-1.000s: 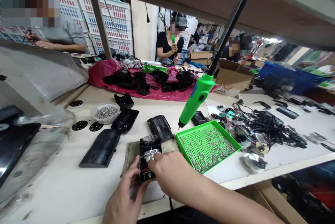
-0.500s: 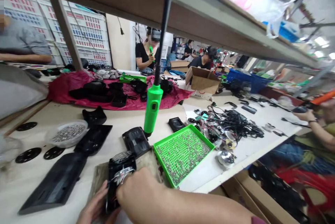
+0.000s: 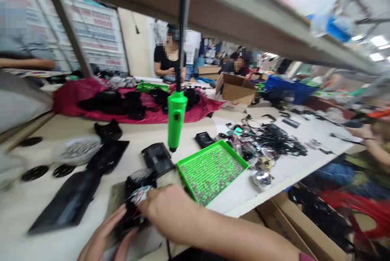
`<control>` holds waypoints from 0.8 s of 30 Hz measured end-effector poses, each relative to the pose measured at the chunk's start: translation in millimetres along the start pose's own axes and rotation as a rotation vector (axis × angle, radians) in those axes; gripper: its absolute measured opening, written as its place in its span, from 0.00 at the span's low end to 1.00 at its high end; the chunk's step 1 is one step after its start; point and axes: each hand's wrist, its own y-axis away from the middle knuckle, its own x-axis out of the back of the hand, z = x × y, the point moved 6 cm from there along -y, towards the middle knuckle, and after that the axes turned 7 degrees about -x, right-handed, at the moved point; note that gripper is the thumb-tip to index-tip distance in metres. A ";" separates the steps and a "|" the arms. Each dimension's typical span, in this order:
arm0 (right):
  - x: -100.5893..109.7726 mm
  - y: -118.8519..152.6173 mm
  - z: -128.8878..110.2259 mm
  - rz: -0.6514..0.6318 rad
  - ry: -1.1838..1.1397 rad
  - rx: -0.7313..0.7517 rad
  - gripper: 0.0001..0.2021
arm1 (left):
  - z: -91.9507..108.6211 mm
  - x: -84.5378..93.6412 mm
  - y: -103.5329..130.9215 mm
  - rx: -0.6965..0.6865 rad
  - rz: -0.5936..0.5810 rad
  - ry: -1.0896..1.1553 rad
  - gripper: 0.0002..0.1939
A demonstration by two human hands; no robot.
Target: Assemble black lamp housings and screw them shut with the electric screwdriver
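Observation:
A black plastic housing [image 3: 129, 196] with wires and a shiny part inside lies on a worn pad at the front of the bench. Its near end is gripped by my left hand [image 3: 105, 232], thumb on one side and fingers on the other. My right hand [image 3: 170, 208] reaches over from the right, its curled fingers pressed into the housing at the wires; what they pinch is hidden. Just beyond lies another black shell [image 3: 157, 158]. A green electric screwdriver [image 3: 176, 120] hangs above that shell, touched by neither hand.
Right of the housing is a green tray [image 3: 213, 171] of small screws. A white bowl [image 3: 77, 151] of metal parts and a long black cover [image 3: 65, 202] are at left. Tangled cables [image 3: 271, 139] lie at right. A shelf [image 3: 243, 21] crosses overhead; co-workers sit beyond.
The view has shifted slightly and blurred. My right hand stays at the housing's inside, its wrist a little further right. The left hand keeps its hold. A co-worker opposite has lowered a green tool.

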 end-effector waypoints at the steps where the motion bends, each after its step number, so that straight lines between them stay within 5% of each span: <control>1: -1.7 -0.3 1.1 -0.021 -0.006 -0.001 0.04 | 6.3 16.9 10.3 -0.016 0.032 -0.015 0.17; 4: -6.5 -6.0 -0.1 -0.089 -0.012 -0.001 0.07 | 26.4 39.2 17.2 -0.063 0.002 -0.063 0.12; 16: -6.5 -7.6 -1.1 -0.126 -0.039 -0.028 0.06 | 48.5 42.0 7.4 -0.360 -0.131 -0.215 0.09; 19: -4.3 8.9 6.9 -0.061 -0.199 -0.151 0.08 | 48.6 41.9 4.8 -0.401 -0.153 -0.253 0.09; 24: -19.4 62.2 8.0 0.132 -0.553 -0.450 0.30 | 51.2 41.2 -1.8 -0.397 -0.154 -0.246 0.11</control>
